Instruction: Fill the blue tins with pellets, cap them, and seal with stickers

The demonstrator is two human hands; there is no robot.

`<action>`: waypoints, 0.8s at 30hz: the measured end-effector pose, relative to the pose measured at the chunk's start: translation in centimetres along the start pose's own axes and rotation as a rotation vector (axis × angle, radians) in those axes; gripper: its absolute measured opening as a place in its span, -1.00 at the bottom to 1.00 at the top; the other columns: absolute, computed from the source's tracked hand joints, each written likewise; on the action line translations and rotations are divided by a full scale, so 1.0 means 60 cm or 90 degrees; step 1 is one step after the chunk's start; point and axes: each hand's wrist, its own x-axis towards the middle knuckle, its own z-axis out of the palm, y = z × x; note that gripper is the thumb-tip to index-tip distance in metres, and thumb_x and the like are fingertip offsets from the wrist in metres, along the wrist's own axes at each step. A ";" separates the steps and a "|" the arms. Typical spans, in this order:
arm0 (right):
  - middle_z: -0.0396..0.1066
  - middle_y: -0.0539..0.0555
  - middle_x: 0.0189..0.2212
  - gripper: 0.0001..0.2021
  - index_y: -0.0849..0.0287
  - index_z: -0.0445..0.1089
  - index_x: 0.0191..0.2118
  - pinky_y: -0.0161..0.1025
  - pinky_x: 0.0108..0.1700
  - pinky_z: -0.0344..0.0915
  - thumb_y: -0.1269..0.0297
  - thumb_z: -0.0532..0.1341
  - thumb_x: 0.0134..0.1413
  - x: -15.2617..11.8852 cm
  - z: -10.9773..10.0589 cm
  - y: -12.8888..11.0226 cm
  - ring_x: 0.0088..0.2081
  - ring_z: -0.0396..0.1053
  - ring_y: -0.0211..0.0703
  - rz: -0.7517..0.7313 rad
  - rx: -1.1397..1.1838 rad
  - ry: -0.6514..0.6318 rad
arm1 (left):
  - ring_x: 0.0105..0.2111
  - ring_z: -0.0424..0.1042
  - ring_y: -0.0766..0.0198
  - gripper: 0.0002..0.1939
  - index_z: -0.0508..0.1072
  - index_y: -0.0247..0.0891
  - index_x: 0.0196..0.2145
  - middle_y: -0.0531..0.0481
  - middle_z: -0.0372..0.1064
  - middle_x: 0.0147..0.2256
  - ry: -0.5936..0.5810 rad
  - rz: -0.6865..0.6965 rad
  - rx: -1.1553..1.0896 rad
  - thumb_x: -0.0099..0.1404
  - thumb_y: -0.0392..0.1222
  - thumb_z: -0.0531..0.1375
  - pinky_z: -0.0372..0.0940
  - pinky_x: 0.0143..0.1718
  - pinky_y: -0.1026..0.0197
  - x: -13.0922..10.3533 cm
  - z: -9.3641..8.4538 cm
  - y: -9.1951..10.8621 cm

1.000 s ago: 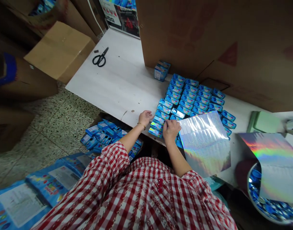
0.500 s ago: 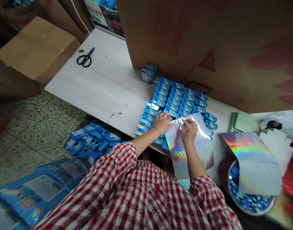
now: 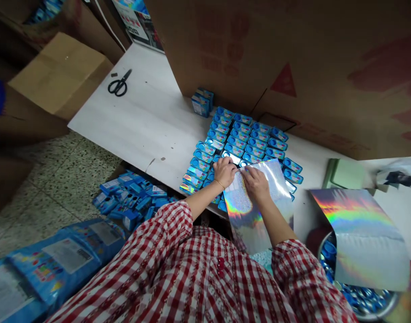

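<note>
Holographic sticker sheet (image 3: 255,215) lies at the near edge of the white table (image 3: 148,121), its far part overlapping the near right corner of the block of small blue boxes (image 3: 241,143) and its near part hanging over the table edge toward the person's red checked shirt (image 3: 198,278). Both hands rest on the far left part of the sheet. The left hand (image 3: 225,172), with a thin bracelet on its wrist, sits at the sheet's left edge with its fingers curled down together where the sheet meets the boxes; whether they pinch anything cannot be told. The right hand (image 3: 255,183) lies just right of it, nearly touching, fingers bent and pressed down on the sheet's surface, and its grip cannot be made out either. The blue boxes lie in tidy rows in front of a big cardboard carton (image 3: 293,67) on the far side, with a few more standing apart at the carton's left corner (image 3: 202,101). Black scissors (image 3: 120,84) lie well apart on the far left of the table. A second holographic sheet (image 3: 363,237) lies to the right over a round basin (image 3: 360,300) of blue pieces. More blue boxes are heaped on the floor (image 3: 131,199) below the table's left side.
</note>
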 end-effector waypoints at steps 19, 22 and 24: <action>0.34 -0.05 -0.64 -0.77 0.22 0.44 -0.52 -0.31 -0.47 0.14 0.16 0.32 -0.34 0.106 -0.044 -0.184 -0.55 0.23 -0.29 0.750 0.887 0.161 | -0.44 0.35 0.36 -0.59 0.45 -0.32 -0.23 0.06 0.39 -0.48 0.039 -0.264 -0.757 -0.08 -0.14 0.33 0.25 -0.31 0.25 -0.078 -0.129 -0.109; 0.40 -0.01 -0.55 -0.77 0.21 0.46 -0.49 -0.24 -0.29 0.22 0.13 0.28 -0.25 0.128 -0.001 -0.237 -0.44 0.30 -0.22 0.715 0.797 0.196 | -0.49 0.33 0.38 -0.61 0.42 -0.32 -0.23 0.10 0.36 -0.53 0.074 -0.269 -0.701 -0.08 -0.22 0.31 0.25 -0.35 0.26 -0.071 -0.155 -0.164; 0.40 0.02 -0.52 -0.77 0.21 0.45 -0.50 -0.22 -0.22 0.22 0.13 0.23 -0.17 0.145 0.023 -0.264 -0.39 0.31 -0.19 0.669 0.694 0.213 | -0.50 0.33 0.38 -0.63 0.40 -0.32 -0.24 0.12 0.34 -0.55 0.095 -0.264 -0.640 -0.08 -0.27 0.29 0.23 -0.36 0.27 -0.059 -0.166 -0.197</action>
